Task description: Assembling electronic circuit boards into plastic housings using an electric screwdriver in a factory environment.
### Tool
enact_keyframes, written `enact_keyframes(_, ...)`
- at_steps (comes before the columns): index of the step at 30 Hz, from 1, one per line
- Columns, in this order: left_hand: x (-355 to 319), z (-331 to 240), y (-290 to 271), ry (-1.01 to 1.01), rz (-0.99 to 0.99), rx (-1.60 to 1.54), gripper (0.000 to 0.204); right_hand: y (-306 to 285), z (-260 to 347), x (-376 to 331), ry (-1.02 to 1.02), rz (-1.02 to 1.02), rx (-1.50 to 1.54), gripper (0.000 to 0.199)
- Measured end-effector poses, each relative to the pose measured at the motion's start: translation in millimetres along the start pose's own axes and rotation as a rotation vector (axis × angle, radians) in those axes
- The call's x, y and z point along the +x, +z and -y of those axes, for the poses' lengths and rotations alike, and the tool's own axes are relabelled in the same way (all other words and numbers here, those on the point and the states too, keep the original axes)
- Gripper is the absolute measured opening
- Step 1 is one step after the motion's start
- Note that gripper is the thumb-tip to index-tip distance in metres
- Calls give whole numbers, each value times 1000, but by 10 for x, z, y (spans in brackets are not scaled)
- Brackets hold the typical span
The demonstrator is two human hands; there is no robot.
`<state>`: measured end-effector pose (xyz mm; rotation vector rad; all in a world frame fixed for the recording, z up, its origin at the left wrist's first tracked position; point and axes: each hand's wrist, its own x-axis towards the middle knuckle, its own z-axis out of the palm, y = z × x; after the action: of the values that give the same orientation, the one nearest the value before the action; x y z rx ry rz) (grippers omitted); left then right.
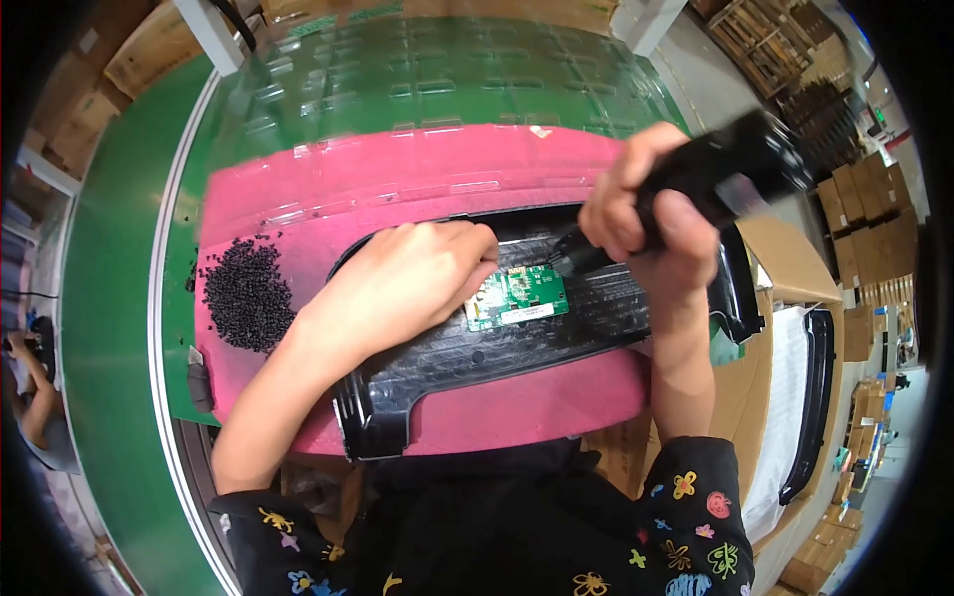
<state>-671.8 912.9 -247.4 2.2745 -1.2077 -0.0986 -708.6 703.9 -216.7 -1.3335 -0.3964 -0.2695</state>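
- The left hand (402,283) lies palm down on a long black plastic housing (437,363), fingers bent and close together, with the fingertips pressing at the left edge of a small green circuit board (518,296).
- The hand grips nothing; it bears down on the housing and the board's edge.
- The right hand (651,223) is wrapped tight around a black powered screwdriver (711,169), thumb laid across the front of its body.
- The screwdriver slants down from the upper right, and its tip (562,260) meets the top right corner of the circuit board.
- The circuit board sits flat in the ribbed inside of the housing, near the middle of its length, and carries a white label strip along its lower edge.
- The housing lies across a pink pad (298,189), running from the pad's lower left towards its right edge, where one curved end of the housing hangs over.
- A heap of small black screws (241,293) rests on the pad near its left edge, just beside the left forearm and apart from the housing.
- The pink pad lies on a green bench (109,298) with a white edge strip; a clear sheet (437,79) with rows of moulded pockets covers the far side of the bench beyond the pad.
- Off the right edge of the bench stands an open cardboard box (785,268) with another black curved housing (817,397) and white wrapping in it.
- Both forearms come out of dark sleeves printed with coloured flowers.
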Motion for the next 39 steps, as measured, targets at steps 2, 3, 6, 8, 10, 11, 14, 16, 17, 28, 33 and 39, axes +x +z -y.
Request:
enact_keyframes(2,-53,14,-1,45,-65,-102,13,-95,47,-13,-138,105,209,35)
enact_keyframes(3,-74,2,11,59,-43,-123,14,-104,104,-20,-167,133,342,35)
enact_keyframes(6,-82,0,15,70,2,-186,15,-60,200,-15,-189,146,522,36)
enact_keyframes(8,-111,29,33,100,-64,-260,13,-6,138,-14,-186,150,531,37)
enact_keyframes(10,-133,40,49,111,-75,-276,13,22,119,-35,-179,149,526,38)
enact_keyframes(11,-143,50,55,121,-87,-285,13,34,119,-42,-179,129,516,38)
enact_keyframes(14,-130,52,69,104,-89,-355,13,45,184,-79,-182,82,465,40)
enact_keyframes(16,-151,65,55,114,-103,-329,13,63,150,-87,-180,86,466,40)
enact_keyframes(17,-161,71,51,130,-115,-304,14,75,129,-95,-174,78,468,41)
enact_keyframes(28,-208,85,14,82,-277,-200,16,204,-52,-124,-129,54,299,47)
enact_keyframes(33,-252,144,-39,-62,-267,-228,19,278,-148,-85,-98,57,138,45)
enact_keyframes(39,-272,184,43,-54,-220,-259,19,393,-228,36,-40,89,91,42)
